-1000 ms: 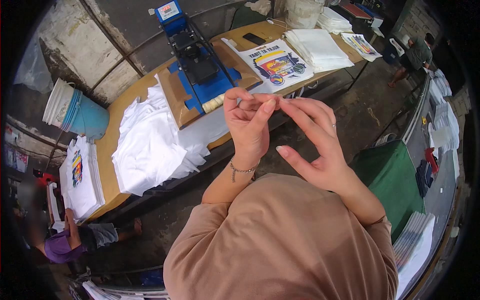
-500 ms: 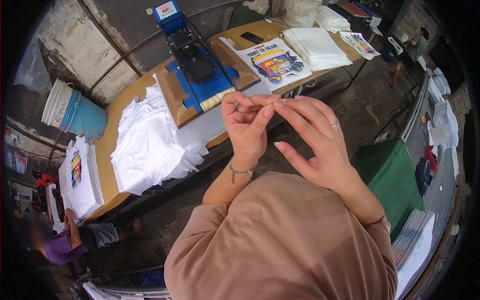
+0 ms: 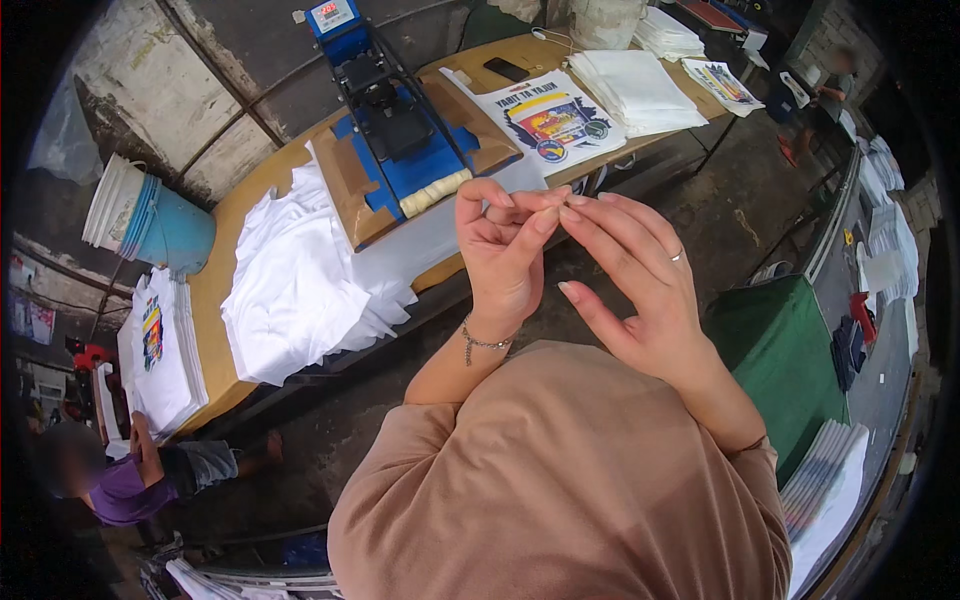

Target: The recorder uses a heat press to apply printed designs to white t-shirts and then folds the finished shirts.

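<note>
Clock bearings taken from our joined fingertips, 12 being straight ahead. Our left hand [image 3: 503, 262] is raised short of the bench [image 3: 208, 310], its thumb and index drawn narrow; whether they pinch something small we cannot tell. Our right hand [image 3: 645, 290] meets it, long fingers stretched out and touching the left tips, thumb set wide below.

Nearest thing to us: the blue-and-black press [image 3: 395, 115] at 10 o'clock, its cream-wrapped bar [image 3: 436, 192] at 9, just beside the left hand in our view. Brown board [image 3: 350, 195] lies under the press; a pale sheet [image 3: 420, 245] shows below its near edge, partly screened by our left fingers.

Printed sheets [image 3: 553, 122] at 12, stacked, with a dark phone [image 3: 506, 69] past them at 11. Folded white stack [image 3: 636, 92] at 1. The press stands between the printed sheets and a rumpled heap of white shirts [image 3: 295, 285], which lies between 8 and 9. Farther out, nested buckets [image 3: 170, 230] at 9, tilted in our view, and a neat pile of printed shirts [image 3: 165, 350] nearer 8.

Person in purple [image 3: 130, 490] at 8, beyond that pile; second person [image 3: 835, 95] at 2, well apart. Green cloth [image 3: 780, 355] at 4. Our brown top [image 3: 560, 470] blocks the ground at 6.
</note>
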